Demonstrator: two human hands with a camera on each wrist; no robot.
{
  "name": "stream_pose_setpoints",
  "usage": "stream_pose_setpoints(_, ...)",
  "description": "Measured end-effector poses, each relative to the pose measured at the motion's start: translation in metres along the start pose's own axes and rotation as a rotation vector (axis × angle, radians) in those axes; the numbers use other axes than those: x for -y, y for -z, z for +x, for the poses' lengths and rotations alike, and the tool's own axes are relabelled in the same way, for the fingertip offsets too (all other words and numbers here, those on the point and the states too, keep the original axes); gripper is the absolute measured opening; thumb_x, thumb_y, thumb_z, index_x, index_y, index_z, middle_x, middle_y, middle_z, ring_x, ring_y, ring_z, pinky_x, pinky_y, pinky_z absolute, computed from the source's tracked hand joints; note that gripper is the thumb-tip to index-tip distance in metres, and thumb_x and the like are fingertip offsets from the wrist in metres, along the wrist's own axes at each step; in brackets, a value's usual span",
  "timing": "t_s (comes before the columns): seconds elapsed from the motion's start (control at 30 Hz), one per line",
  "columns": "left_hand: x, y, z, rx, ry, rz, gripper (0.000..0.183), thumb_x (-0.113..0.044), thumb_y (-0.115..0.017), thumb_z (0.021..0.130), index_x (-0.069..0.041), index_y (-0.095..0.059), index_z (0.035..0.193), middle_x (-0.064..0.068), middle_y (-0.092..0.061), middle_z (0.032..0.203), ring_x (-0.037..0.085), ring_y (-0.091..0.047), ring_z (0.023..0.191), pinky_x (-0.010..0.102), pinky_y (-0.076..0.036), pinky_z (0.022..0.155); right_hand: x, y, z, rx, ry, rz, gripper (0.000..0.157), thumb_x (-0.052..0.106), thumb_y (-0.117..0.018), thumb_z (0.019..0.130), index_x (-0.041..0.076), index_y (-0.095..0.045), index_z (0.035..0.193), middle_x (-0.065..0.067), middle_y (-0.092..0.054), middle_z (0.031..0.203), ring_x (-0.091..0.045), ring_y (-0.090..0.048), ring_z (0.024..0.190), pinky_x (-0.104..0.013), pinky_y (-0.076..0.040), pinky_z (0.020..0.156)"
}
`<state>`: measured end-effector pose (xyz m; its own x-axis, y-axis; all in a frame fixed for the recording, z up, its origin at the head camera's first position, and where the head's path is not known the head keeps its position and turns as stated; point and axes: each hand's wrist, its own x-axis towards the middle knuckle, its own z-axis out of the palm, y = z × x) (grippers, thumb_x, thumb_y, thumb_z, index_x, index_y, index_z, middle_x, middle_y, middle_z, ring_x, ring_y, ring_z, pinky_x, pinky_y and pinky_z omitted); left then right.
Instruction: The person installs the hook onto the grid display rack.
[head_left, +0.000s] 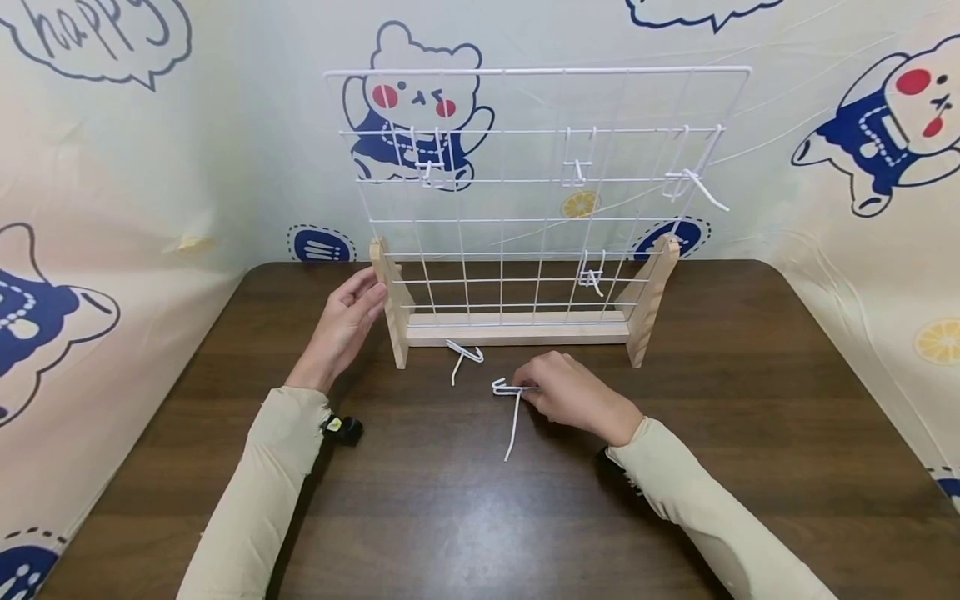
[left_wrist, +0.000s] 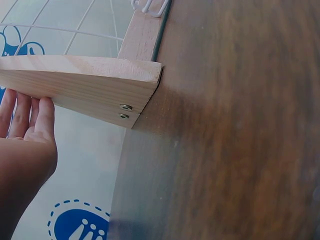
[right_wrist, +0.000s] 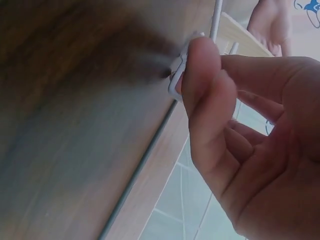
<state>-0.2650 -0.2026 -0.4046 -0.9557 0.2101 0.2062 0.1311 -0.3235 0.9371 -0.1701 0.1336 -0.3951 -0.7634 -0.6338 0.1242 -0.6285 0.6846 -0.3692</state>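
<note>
A white wire grid stands upright in a wooden stand. My left hand rests its fingers on the outer face of the left wooden upright, without wrapping round it. Just in front of the stand, my right hand pinches a white wire hook between thumb and fingers, its long prong pointing toward me. In the right wrist view the fingertips cover much of that hook. Between the hands, another white hook lies loose on the table.
Several white hooks hang on the grid: one upper left, one upper middle, one upper right, one lower right. The brown table reaches back to a patterned cloth hanging behind and at both sides.
</note>
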Motion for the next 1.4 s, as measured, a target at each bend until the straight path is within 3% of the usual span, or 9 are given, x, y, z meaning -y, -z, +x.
stream_pose_setpoints(0.33,0.0,0.001,-0.002,-0.004,0.003,-0.013,0.045,-0.009,-0.059,0.101,-0.004,-0.048,0.144,0.022,-0.042,0.15,0.023,-0.046,0.134,0.029,-0.038,0.113,-0.003,0.003,0.002,-0.025,0.062,0.044,0.009,0.004,-0.071,0.089,0.011,-0.076,0.091,0.007,-0.071,0.084,-0.007,-0.059,0.074,-0.03,-0.054,0.069)
stream_pose_setpoints(0.53,0.001,0.001,-0.001,0.014,0.0,-0.026,0.044,-0.009,-0.058,0.101,-0.004,-0.049,0.144,0.021,-0.043,0.151,0.022,-0.047,0.134,0.03,-0.036,0.114,-0.002,0.004,0.001,-0.008,0.051,0.07,0.01,0.005,-0.07,0.089,0.012,-0.076,0.093,0.008,-0.072,0.086,-0.006,-0.06,0.075,-0.028,-0.054,0.071)
stream_pose_setpoints(0.83,0.001,0.001,0.001,0.034,-0.008,-0.03,0.045,-0.009,-0.058,0.101,-0.004,-0.047,0.145,0.023,-0.043,0.151,0.022,-0.047,0.134,0.03,-0.036,0.115,0.0,0.011,0.0,-0.004,0.014,0.152,0.008,0.007,-0.068,0.093,0.007,-0.076,0.091,0.001,-0.07,0.074,0.003,-0.054,0.055,-0.019,-0.05,0.054)
stream_pose_setpoints(1.1,0.002,0.003,-0.001,0.025,-0.01,-0.023,0.045,-0.01,-0.058,0.101,-0.004,-0.048,0.145,0.023,-0.043,0.151,0.023,-0.047,0.134,0.03,-0.037,0.113,0.001,0.015,0.002,-0.061,-0.02,0.179,0.014,0.009,-0.064,0.096,0.004,-0.076,0.1,0.005,-0.069,0.079,-0.003,-0.056,0.061,-0.022,-0.05,0.057)
stream_pose_setpoints(1.4,0.0,0.001,0.0,0.026,-0.01,-0.033,0.044,-0.01,-0.059,0.101,-0.003,-0.049,0.144,0.021,-0.045,0.15,0.022,-0.048,0.133,0.033,-0.033,0.116,0.002,0.017,0.002,-0.138,0.013,0.228,0.013,0.01,-0.064,0.096,0.007,-0.075,0.102,0.007,-0.062,0.071,-0.012,-0.056,0.06,-0.024,-0.048,0.054)
